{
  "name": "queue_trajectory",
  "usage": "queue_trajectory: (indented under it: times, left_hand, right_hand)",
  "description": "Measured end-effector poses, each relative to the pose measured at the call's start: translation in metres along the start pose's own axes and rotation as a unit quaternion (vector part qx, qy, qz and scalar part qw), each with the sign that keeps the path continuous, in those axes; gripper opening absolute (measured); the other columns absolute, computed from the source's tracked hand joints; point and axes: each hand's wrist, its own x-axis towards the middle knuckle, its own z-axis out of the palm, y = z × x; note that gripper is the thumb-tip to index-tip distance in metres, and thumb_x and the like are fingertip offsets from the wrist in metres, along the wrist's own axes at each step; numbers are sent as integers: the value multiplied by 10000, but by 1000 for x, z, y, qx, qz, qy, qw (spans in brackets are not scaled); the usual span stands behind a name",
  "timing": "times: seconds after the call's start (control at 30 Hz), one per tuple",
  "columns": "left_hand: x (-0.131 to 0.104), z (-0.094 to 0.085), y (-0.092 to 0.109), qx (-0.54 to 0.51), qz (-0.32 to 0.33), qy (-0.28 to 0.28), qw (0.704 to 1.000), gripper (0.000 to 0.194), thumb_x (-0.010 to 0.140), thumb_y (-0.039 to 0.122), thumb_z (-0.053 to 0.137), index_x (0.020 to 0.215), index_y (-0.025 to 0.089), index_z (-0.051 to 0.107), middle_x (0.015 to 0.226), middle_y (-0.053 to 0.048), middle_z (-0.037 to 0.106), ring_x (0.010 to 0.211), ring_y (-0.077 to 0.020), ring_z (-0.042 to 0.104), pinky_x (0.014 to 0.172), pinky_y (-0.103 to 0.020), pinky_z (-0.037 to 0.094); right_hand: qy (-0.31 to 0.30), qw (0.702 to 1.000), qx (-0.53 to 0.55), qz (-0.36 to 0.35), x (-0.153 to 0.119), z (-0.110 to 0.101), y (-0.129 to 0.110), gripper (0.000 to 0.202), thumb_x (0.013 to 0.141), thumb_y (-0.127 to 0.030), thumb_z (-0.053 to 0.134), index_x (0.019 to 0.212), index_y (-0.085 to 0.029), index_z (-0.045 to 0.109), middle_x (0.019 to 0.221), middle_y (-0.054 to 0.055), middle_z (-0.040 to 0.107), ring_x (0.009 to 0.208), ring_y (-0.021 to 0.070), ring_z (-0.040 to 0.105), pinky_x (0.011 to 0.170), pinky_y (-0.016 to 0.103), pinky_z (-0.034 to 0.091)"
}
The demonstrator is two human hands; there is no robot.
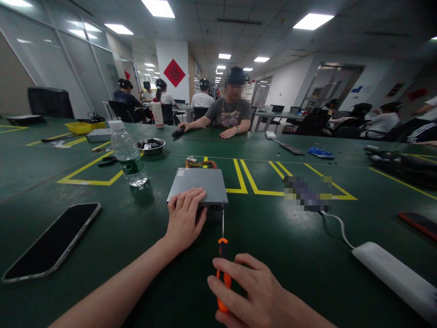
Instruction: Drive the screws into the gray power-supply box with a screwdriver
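Observation:
A grey metal computer power supply (200,180) lies on the green table, with a bundle of coloured wires (201,164) coming out of its far side. My left hand (186,214) rests on its near left part, fingers on the top and thumb at the front face, gripping the case. An orange and black screwdriver (223,273) is in my right hand (246,287), held by the handle between thumb and fingers. Its thin shaft points away from me, and the tip meets the front right corner of the power supply. Whether a screw sits there is too small to tell.
Left stand a water bottle (128,155) and a metal bowl (151,146) of dark pieces; a phone (53,241) lies nearer. Right are a blurred dark device (305,193), a white power strip (392,273) and blue gloves (320,152). A person (232,109) sits opposite.

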Motion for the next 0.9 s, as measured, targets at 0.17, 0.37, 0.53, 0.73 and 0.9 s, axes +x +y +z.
queue_trajectory:
  times: [0.17,0.37,0.53,0.73,0.9]
  left_hand:
    - [0,1,0,-2,-1,2,1000,357,840,229,468,1197,236,459,1236,-58,559,1154,-234,464,954,-433,255]
    - [-1,1,0,-4,-3,0,1000,354,844,230,465,1198,234,456,1242,-60,555,1158,-232,459,957,-434,248]
    - [0,1,-1,-4,-5,-4,1000,352,852,241,457,1203,237,450,1247,-55,550,1165,-229,451,960,-431,245]
    - [0,1,-1,-1,-5,-10,1000,352,852,248,455,1204,234,452,1253,-53,544,1175,-229,443,961,-422,249]
    - [0,0,0,2,-5,-8,1000,349,855,243,453,1203,231,452,1252,-53,545,1174,-226,443,961,-421,245]
  right_hand:
    - [38,999,9,11,-5,3,0,255,933,-353,460,924,-119,561,969,124,675,787,155,658,726,293,503]
    - [-4,1000,18,24,-4,2,0,295,925,-372,457,1034,-117,556,1012,138,661,924,176,630,756,290,513]
    - [20,1000,3,16,-3,-1,1,276,947,-338,413,1019,-119,564,972,139,671,827,170,657,695,287,519]
    - [77,997,-10,28,-6,1,1,225,935,-304,418,974,-98,501,907,166,678,846,181,663,687,271,533]
    - [87,996,-7,29,-8,3,1,220,933,-303,423,972,-98,495,903,165,677,834,186,667,677,271,541]
